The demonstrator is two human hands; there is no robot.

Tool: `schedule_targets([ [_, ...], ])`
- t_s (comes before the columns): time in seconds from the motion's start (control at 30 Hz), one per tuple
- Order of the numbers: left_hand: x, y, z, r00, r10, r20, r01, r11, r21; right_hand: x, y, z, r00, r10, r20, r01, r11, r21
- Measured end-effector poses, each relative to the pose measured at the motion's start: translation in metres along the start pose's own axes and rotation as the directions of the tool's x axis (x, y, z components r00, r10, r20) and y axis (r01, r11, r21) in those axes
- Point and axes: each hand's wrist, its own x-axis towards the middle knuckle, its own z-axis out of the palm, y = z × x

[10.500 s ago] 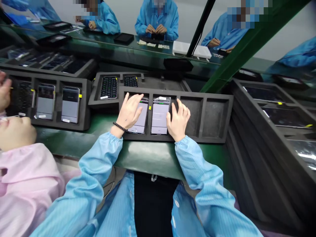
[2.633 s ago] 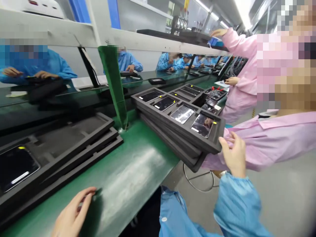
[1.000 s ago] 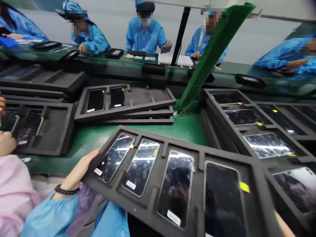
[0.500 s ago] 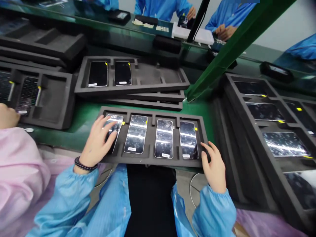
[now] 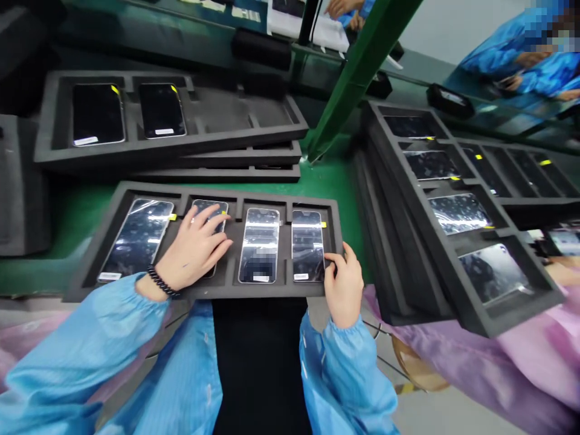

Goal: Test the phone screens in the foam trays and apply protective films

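A dark foam tray [image 5: 181, 192] lies on the green bench in front of me with several phones in its slots. My left hand [image 5: 193, 251] rests flat, fingers spread, on the second phone [image 5: 212, 211] from the left. The leftmost phone [image 5: 137, 237] lies uncovered beside it. My right hand [image 5: 343, 283] sits at the tray's near right corner, fingers curled, touching the edge of the rightmost phone [image 5: 307, 244]. Between the two hands lies another phone [image 5: 259, 244].
A stack of foam trays [image 5: 244, 130] with two dark phones sits behind. On the right, another stack of trays [image 5: 403, 241] holding phones juts over the bench edge. A green post [image 5: 353, 72] slants up at the back. A person in pink sits at the right.
The tray lay on the bench half a second ago and has shifted a little. My left hand moved from the leftmost phone to the second one. My right hand closed in on the rightmost phone.
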Motion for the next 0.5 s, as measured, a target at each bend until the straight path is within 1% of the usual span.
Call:
schedule_targets([
  [0.1, 0.008, 0.004, -0.005, 0.999, 0.033, 0.014, -0.033, 0.999, -0.024, -0.013, -0.004, -0.004, 0.999, 0.002, 0.033, -0.003, 1.0, 0.031],
  [0.17, 0.023, 0.013, -0.002, 0.991, 0.124, 0.051, -0.12, 0.989, -0.086, -0.008, -0.002, -0.002, 0.999, -0.013, 0.039, 0.01, 0.996, 0.087],
  [0.2, 0.032, 0.017, 0.002, 0.979, 0.189, 0.078, -0.179, 0.976, -0.122, -0.003, 0.0, -0.001, 0.999, -0.019, 0.037, 0.015, 0.993, 0.119],
  [0.27, 0.05, 0.025, 0.013, 0.937, 0.319, 0.139, -0.293, 0.938, -0.184, 0.009, 0.004, 0.004, 0.999, -0.023, 0.03, 0.017, 0.985, 0.172],
  [0.33, 0.064, 0.029, 0.025, 0.902, 0.397, 0.172, -0.359, 0.909, -0.211, 0.018, 0.007, 0.008, 1.0, -0.011, 0.013, 0.008, 0.978, 0.206],
  [0.4, 0.07, 0.029, 0.034, 0.894, 0.415, 0.166, -0.382, 0.902, -0.2, 0.022, 0.008, 0.011, 1.0, -0.003, 0.001, 0.002, 0.973, 0.23],
  [0.5, 0.07, 0.026, 0.04, 0.893, 0.431, 0.126, -0.407, 0.896, -0.179, 0.021, 0.008, 0.01, 1.0, -0.013, -0.003, 0.013, 0.968, 0.25],
])
